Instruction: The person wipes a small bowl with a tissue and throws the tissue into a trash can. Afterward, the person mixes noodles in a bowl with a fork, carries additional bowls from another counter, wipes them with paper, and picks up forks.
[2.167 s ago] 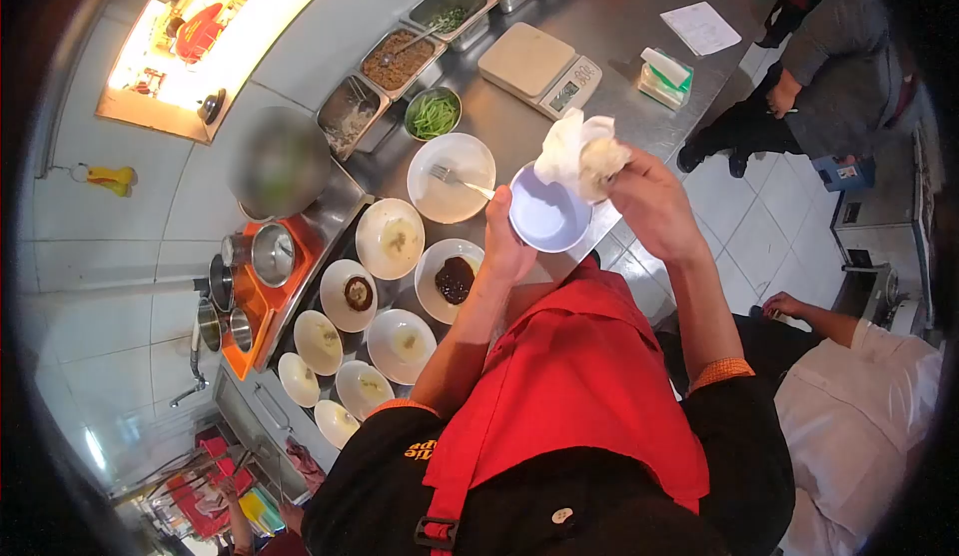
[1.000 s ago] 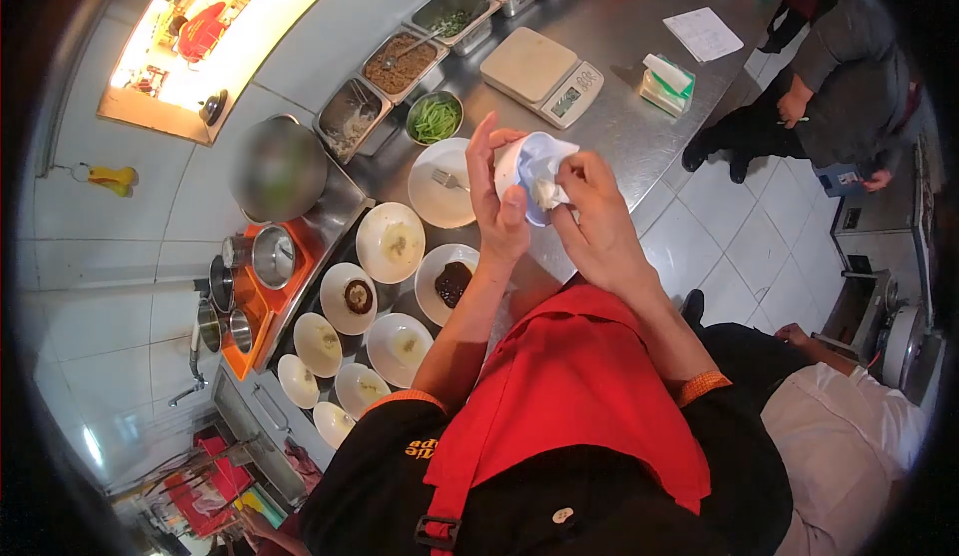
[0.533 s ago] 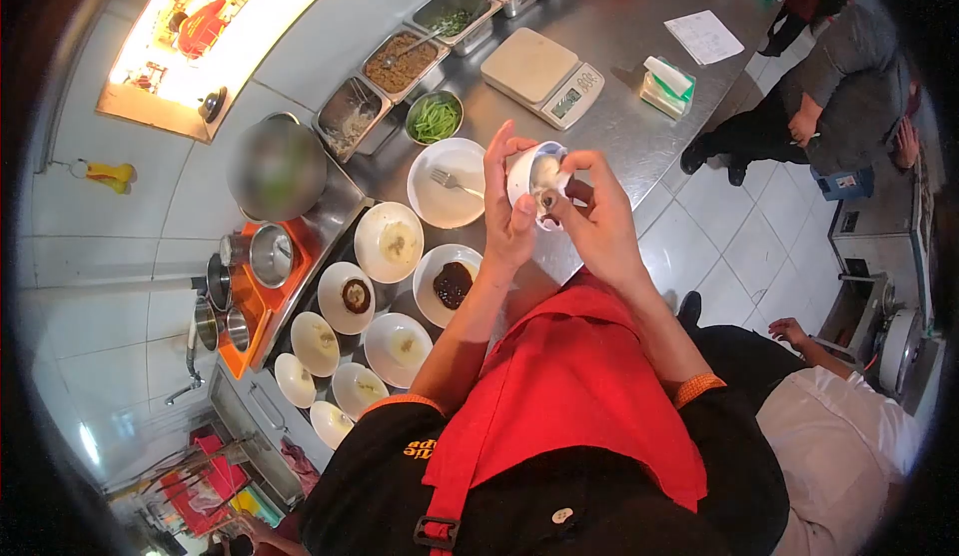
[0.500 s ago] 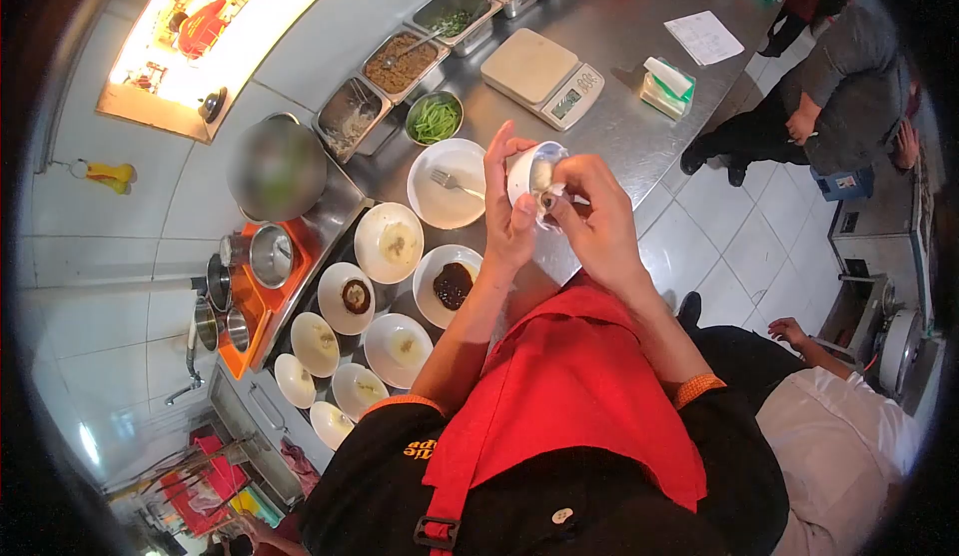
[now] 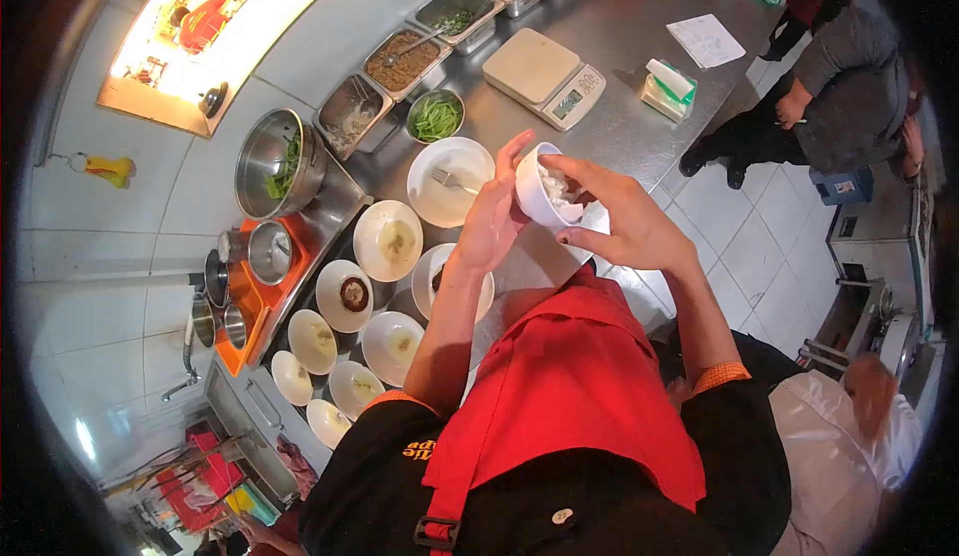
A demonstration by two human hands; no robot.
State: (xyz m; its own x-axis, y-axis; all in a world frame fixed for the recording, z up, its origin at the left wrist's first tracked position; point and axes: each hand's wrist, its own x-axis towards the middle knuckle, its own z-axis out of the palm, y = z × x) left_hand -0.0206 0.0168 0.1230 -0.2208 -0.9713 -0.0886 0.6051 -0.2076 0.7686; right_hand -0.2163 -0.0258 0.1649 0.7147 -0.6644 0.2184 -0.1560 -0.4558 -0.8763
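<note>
A small white bowl (image 5: 529, 196) is held up in front of my apron, tilted with its opening to the right. White, soft-looking pieces (image 5: 555, 192) lie inside. My left hand (image 5: 487, 218) supports the bowl's outer side, its fingers reaching up behind it. Across the opening, my right hand (image 5: 627, 218) has its fingers at the upper rim and its thumb at the lower rim; some fingertips are hidden inside. Nearest to my left hand is a wide white bowl with a fork (image 5: 450, 178). Other white bowls (image 5: 388, 242) hold small amounts of seasoning or dark sauce.
A kitchen scale (image 5: 544, 76), a green vegetable bowl (image 5: 436, 116) and metal food pans (image 5: 404, 60) line the steel counter. A large metal bowl (image 5: 282, 166) stands at left. Paper (image 5: 705, 40) lies at right. Two people (image 5: 844, 86) (image 5: 834, 446) are on the right.
My right hand has gone from a pinch inside the small bowl to a wider spread across its rim. The bowl has turned, showing more white pieces. A person at lower right has shifted.
</note>
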